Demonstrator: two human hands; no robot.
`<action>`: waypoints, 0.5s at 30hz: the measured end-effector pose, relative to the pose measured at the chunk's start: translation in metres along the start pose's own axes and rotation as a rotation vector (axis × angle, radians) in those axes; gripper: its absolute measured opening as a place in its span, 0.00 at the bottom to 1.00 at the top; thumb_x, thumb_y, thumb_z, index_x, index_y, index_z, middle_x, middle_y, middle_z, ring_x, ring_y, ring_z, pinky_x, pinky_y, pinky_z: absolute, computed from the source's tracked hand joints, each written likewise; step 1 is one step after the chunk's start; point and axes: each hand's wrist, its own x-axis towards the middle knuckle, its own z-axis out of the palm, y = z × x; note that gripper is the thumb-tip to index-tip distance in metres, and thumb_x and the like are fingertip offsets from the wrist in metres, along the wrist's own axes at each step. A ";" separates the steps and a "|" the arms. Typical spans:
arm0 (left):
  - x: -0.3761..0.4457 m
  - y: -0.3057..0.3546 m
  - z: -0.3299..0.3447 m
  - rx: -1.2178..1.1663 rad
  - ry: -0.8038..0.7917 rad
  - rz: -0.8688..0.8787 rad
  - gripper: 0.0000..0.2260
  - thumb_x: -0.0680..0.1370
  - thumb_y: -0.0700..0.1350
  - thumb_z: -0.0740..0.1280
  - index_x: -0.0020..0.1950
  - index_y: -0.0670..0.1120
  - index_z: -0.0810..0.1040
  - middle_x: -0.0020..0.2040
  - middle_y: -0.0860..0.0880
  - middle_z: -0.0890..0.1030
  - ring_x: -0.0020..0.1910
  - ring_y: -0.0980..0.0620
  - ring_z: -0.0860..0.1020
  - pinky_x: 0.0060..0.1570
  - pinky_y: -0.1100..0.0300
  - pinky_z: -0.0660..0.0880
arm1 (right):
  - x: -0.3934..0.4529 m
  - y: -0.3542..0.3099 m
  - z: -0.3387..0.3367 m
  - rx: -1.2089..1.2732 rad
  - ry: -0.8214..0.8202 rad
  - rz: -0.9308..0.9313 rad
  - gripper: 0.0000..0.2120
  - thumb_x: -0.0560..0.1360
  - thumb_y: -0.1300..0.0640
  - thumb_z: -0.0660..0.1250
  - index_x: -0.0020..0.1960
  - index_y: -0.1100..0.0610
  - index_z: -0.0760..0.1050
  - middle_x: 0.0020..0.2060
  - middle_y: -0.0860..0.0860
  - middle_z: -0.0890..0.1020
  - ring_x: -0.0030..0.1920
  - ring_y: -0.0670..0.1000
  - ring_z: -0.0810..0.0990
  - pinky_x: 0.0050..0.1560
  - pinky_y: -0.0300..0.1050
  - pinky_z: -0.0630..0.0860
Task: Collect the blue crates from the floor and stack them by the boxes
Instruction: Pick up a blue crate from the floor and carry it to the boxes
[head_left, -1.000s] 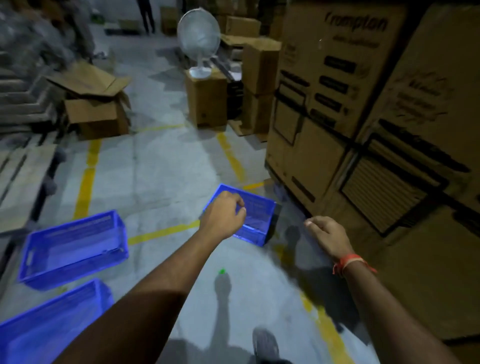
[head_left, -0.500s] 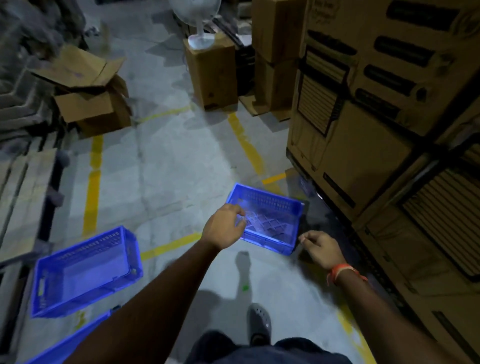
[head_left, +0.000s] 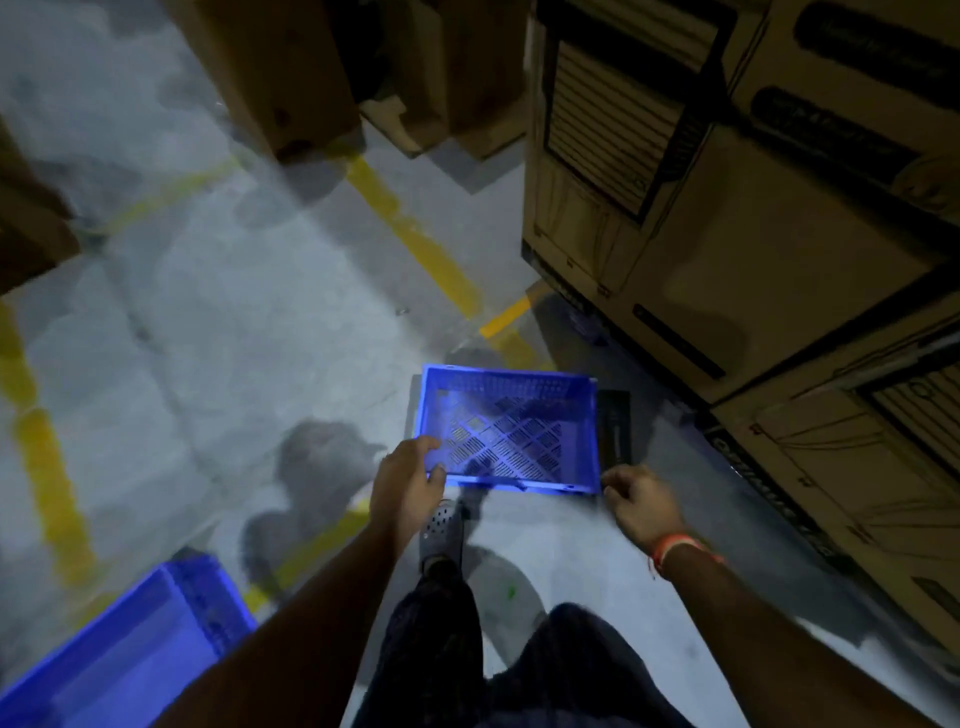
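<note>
With the perforated blue plastic crate (head_left: 511, 428) on the floor beside the stacked cardboard boxes (head_left: 737, 218), left hand (head_left: 408, 483) grasping its near-left corner, the empty, curled right hand (head_left: 641, 499) should clamp the near-right rim before lifting evenly.

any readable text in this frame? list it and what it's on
Nothing can be read for certain.
Large cardboard boxes, black bars near their tops: print blurred, unreadable.
Lower cardboard box, dark strip along its edge: letters present, too smeared to read.
Blue crate: no label visible.
</note>
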 end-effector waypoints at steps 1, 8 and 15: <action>0.020 -0.009 0.006 0.022 -0.022 0.000 0.16 0.74 0.42 0.69 0.62 0.47 0.80 0.57 0.44 0.83 0.55 0.41 0.81 0.59 0.54 0.74 | 0.014 -0.002 0.011 0.007 -0.003 0.033 0.11 0.72 0.63 0.68 0.54 0.58 0.82 0.52 0.58 0.81 0.53 0.58 0.81 0.55 0.42 0.72; 0.135 -0.063 0.078 0.076 -0.147 -0.100 0.18 0.74 0.47 0.66 0.63 0.48 0.81 0.51 0.41 0.85 0.52 0.39 0.82 0.56 0.54 0.76 | 0.116 0.022 0.097 -0.014 -0.069 0.133 0.14 0.71 0.60 0.71 0.56 0.53 0.81 0.57 0.53 0.81 0.57 0.57 0.78 0.61 0.42 0.70; 0.235 -0.148 0.205 -0.002 -0.172 -0.348 0.22 0.73 0.47 0.68 0.67 0.45 0.78 0.64 0.36 0.75 0.66 0.40 0.72 0.68 0.52 0.68 | 0.260 0.113 0.186 0.068 -0.012 0.228 0.15 0.71 0.63 0.71 0.58 0.59 0.81 0.58 0.60 0.78 0.62 0.60 0.74 0.65 0.47 0.68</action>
